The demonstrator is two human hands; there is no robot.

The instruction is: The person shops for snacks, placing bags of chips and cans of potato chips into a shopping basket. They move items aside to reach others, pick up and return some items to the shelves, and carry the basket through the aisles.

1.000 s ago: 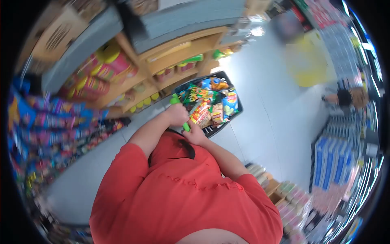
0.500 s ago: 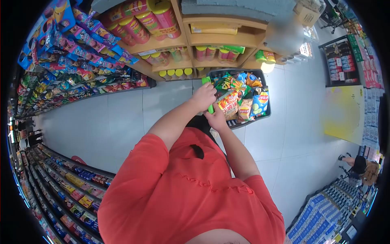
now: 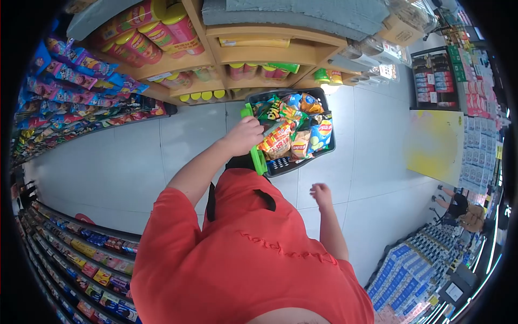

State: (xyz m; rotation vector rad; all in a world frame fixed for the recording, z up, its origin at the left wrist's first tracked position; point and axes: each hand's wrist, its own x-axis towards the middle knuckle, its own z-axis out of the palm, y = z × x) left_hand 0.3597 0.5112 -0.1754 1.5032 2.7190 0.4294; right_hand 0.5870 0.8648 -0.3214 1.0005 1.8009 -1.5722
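Observation:
A black shopping basket [image 3: 287,170] full of snack bags stands in front of me below the wooden shelf. My left hand [image 3: 247,135] is closed around its bright green handle [image 3: 258,160], which lies along the near side. Inside the basket I see a red and yellow snack bag [image 3: 277,142], a green chip bag [image 3: 273,109], a blue chip bag [image 3: 322,133] and a tan Lay's-style bag [image 3: 300,144]. Apart from the basket, to its lower right, my right hand [image 3: 322,195] hangs over the floor with fingers loosely bent, holding nothing I can see.
Wooden shelving [image 3: 253,54] with chip canisters [image 3: 181,29] rises just beyond the basket. Hanging snack packs [image 3: 81,62] line the left, and packed shelves [image 3: 86,264] the lower left. A yellow-white board [image 3: 435,146] and stacked blue cartons [image 3: 402,278] are at the right. A person [image 3: 458,205] is further off.
My right hand has let go of the green handle and moved down and right. My left hand keeps its hold. The whole view has shifted, so basket and shelf appear further left.

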